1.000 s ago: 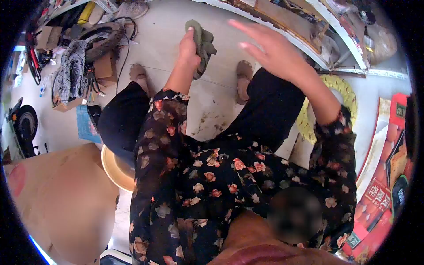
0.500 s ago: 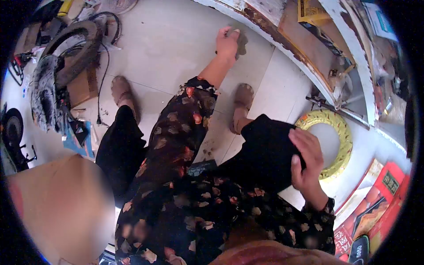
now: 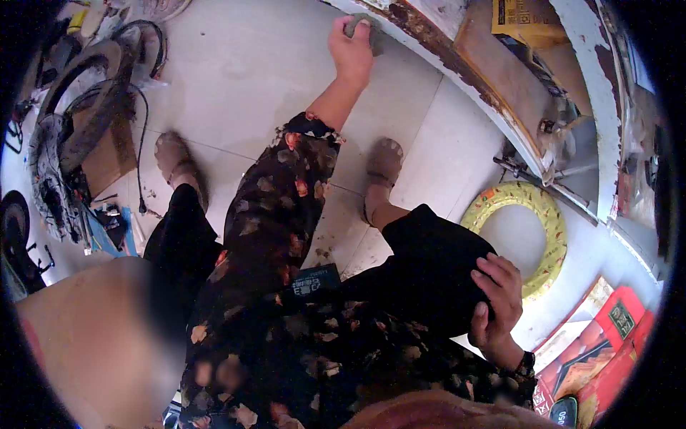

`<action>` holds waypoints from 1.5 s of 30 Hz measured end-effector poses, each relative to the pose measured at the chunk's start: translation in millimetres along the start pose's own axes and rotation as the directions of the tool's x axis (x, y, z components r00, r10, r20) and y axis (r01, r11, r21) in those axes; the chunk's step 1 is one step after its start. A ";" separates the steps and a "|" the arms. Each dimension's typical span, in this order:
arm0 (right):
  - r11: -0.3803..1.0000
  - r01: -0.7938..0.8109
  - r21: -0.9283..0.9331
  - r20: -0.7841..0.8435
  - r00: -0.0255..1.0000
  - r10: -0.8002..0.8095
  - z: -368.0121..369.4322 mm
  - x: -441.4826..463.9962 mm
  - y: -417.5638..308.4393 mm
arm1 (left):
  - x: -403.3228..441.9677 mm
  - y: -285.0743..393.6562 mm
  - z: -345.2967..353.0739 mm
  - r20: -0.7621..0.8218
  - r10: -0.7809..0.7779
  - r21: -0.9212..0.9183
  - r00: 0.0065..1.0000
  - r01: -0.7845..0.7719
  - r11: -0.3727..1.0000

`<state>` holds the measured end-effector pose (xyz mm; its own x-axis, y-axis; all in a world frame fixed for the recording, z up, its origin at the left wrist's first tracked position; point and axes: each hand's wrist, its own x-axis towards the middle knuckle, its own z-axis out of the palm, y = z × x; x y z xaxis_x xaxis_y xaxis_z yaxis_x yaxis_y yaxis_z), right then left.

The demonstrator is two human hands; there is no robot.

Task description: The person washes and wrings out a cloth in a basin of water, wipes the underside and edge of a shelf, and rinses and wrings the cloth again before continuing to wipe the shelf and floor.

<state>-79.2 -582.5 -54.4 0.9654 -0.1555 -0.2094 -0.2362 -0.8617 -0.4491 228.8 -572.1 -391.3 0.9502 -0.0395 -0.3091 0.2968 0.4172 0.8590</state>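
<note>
A grey-green cloth (image 3: 352,27) is bunched in my left hand (image 3: 350,60), whose fingers and thumb close round it. That hand reaches far forward, low over the floor tiles beside the lower edge of a rusty white shelf frame (image 3: 457,68); contact between cloth and floor cannot be made out. My right hand (image 3: 500,304) rests on the knee of my black trousers (image 3: 429,268), empty, its fingers bent a little and apart from the thumb.
A yellow-wrapped ring (image 3: 550,243) lies on the floor at right, near red packages (image 3: 593,347). Old tyres (image 3: 107,93), a cable (image 3: 145,157) and cardboard (image 3: 107,154) lie at left. A large brown box (image 3: 86,336) stands lower left. A dark, printed box (image 3: 314,279) shows between my legs.
My left hand has moved forward with the cloth, towards the shelf's lower edge. My right hand has come down from in front of the shelf onto my knee. The view has shifted.
</note>
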 end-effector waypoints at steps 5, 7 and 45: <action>1.000 0.004 -0.002 -0.027 1.000 -0.004 1.7 -4.5 6.3 | -21.7 -0.4 19.9 0.011 0.149 0.072 0.989 -0.149 0.986; 1.000 0.008 0.008 -0.012 1.000 -0.008 -0.9 -2.3 6.4 | -22.1 0.8 15.9 -0.010 0.158 0.137 0.987 -0.155 0.978; 0.999 0.027 -0.043 0.043 0.999 -0.025 -1.5 -1.9 2.3 | 15.6 35.0 -14.1 0.042 0.270 0.355 0.962 -0.267 0.896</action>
<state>-81.4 -584.9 -53.8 0.9654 -0.1127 -0.2351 -0.2049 -0.8856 -0.4169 252.7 -545.4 -371.8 0.9982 0.0370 -0.0481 0.0458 0.0618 0.9970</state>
